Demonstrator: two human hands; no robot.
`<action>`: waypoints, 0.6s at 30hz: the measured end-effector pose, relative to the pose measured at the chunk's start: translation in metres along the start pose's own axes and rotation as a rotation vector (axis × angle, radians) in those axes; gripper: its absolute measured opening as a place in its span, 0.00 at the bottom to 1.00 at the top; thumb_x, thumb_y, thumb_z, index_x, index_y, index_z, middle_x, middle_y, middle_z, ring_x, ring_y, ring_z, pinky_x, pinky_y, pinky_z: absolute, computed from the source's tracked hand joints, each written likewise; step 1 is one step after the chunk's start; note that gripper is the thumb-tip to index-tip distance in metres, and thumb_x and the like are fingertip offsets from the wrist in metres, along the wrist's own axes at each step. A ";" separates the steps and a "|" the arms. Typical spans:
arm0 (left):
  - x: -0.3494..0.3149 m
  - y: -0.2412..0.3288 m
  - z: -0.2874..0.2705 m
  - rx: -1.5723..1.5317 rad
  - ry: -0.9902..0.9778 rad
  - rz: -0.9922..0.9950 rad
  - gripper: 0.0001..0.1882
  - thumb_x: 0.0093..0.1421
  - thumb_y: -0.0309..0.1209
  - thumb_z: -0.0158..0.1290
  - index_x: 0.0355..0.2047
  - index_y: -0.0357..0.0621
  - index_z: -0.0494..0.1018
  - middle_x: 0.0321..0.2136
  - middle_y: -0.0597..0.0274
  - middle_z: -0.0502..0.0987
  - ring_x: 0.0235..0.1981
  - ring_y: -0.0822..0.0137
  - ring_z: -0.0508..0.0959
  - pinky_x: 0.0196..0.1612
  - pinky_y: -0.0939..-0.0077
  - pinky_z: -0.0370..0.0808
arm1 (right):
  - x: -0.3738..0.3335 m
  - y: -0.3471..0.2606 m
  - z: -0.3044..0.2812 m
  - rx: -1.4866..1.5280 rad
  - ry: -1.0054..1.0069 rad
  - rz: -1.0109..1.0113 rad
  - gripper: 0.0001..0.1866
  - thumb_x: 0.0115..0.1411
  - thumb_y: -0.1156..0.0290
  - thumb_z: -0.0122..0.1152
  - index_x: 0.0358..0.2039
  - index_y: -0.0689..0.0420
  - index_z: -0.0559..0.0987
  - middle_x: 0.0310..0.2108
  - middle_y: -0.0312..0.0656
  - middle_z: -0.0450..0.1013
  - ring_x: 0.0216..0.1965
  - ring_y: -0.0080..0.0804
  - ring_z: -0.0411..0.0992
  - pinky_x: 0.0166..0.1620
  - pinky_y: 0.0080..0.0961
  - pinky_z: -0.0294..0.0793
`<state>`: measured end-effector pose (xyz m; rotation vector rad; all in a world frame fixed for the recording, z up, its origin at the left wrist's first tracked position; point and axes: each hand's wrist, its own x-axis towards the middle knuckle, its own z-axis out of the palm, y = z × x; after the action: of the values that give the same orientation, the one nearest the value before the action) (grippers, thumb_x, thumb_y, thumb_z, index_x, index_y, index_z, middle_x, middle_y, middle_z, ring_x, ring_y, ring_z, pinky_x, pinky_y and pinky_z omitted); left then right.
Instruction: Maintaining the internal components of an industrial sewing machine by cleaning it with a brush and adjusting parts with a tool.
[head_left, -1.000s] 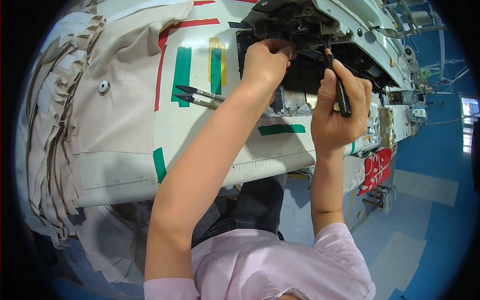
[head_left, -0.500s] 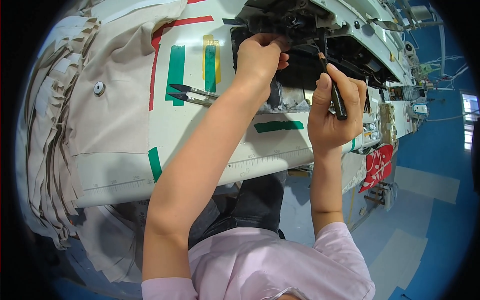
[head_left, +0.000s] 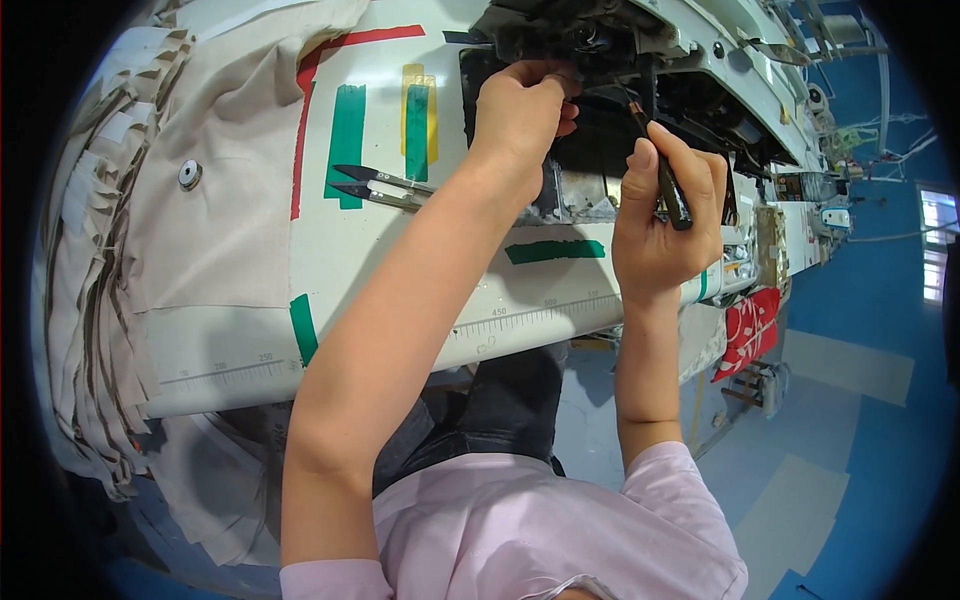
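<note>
My right hand (head_left: 660, 215) is closed around a black-handled screwdriver (head_left: 674, 190), its thin shaft slanting up and left into the dark opening of a sewing machine (head_left: 585, 45). Where its tip touches is too dark to make out. My left hand (head_left: 518, 115) reaches into the same opening, thumb and fingers pressed together against the machine's dark parts; whatever they pinch is hidden. Beside my left forearm lies a pair of thread snips (head_left: 375, 187), blades pointing left, on the white sewing table (head_left: 400, 300).
Beige fabric (head_left: 215, 230) with a round metal bobbin-like piece (head_left: 190, 175) on it covers the table's left side. A stack of folded cloth pieces (head_left: 100, 250) hangs at the far left. Green tape (head_left: 555, 251) and red tape mark the tabletop. A red patterned cloth (head_left: 748, 333) hangs at right.
My right hand and the screwdriver have shifted slightly left, and the handle is a little more upright. My left hand stays in place at the opening. The whole view has drifted slightly.
</note>
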<state>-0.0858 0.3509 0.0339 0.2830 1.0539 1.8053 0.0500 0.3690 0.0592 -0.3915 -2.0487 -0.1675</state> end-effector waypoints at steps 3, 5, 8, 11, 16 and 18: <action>-0.001 0.000 0.003 -0.018 0.007 0.000 0.10 0.64 0.25 0.52 0.44 0.34 0.77 0.34 0.60 0.79 0.31 0.72 0.76 0.37 0.76 0.77 | -0.001 0.005 0.003 0.007 -0.003 -0.012 0.13 0.56 0.83 0.69 0.42 0.66 0.81 0.29 0.41 0.77 0.27 0.37 0.71 0.31 0.27 0.72; -0.001 -0.001 0.004 -0.029 0.007 -0.006 0.10 0.64 0.25 0.53 0.43 0.34 0.77 0.34 0.60 0.79 0.31 0.72 0.76 0.37 0.76 0.77 | -0.002 0.006 0.003 0.011 -0.001 -0.036 0.13 0.56 0.83 0.69 0.42 0.66 0.81 0.29 0.41 0.77 0.27 0.37 0.71 0.31 0.27 0.71; 0.000 -0.002 0.000 0.008 -0.004 -0.021 0.11 0.64 0.28 0.56 0.46 0.41 0.78 0.36 0.65 0.81 0.32 0.76 0.75 0.39 0.81 0.75 | -0.004 0.001 0.001 0.010 -0.006 -0.015 0.13 0.55 0.83 0.69 0.42 0.65 0.81 0.29 0.41 0.77 0.28 0.36 0.71 0.32 0.27 0.71; 0.000 -0.002 -0.001 0.008 -0.010 -0.026 0.11 0.64 0.28 0.56 0.46 0.40 0.78 0.36 0.64 0.81 0.32 0.76 0.75 0.38 0.82 0.75 | -0.005 0.001 0.003 0.010 0.031 -0.002 0.13 0.55 0.83 0.70 0.42 0.65 0.81 0.29 0.41 0.77 0.28 0.36 0.71 0.32 0.27 0.71; 0.000 0.000 0.000 0.002 0.003 -0.037 0.10 0.65 0.28 0.54 0.46 0.40 0.78 0.36 0.64 0.81 0.31 0.76 0.74 0.37 0.82 0.74 | -0.006 0.001 0.004 0.037 -0.003 0.084 0.12 0.57 0.82 0.69 0.42 0.65 0.81 0.30 0.41 0.78 0.28 0.36 0.71 0.32 0.27 0.71; 0.000 0.000 0.001 0.000 0.005 -0.043 0.10 0.66 0.28 0.53 0.46 0.41 0.78 0.37 0.64 0.81 0.31 0.76 0.74 0.37 0.82 0.74 | -0.009 -0.001 -0.002 0.019 0.009 0.069 0.12 0.57 0.82 0.69 0.42 0.65 0.81 0.30 0.41 0.78 0.28 0.36 0.71 0.32 0.27 0.71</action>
<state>-0.0849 0.3514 0.0343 0.2534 1.0556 1.7684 0.0549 0.3660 0.0526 -0.4479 -2.0239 -0.1072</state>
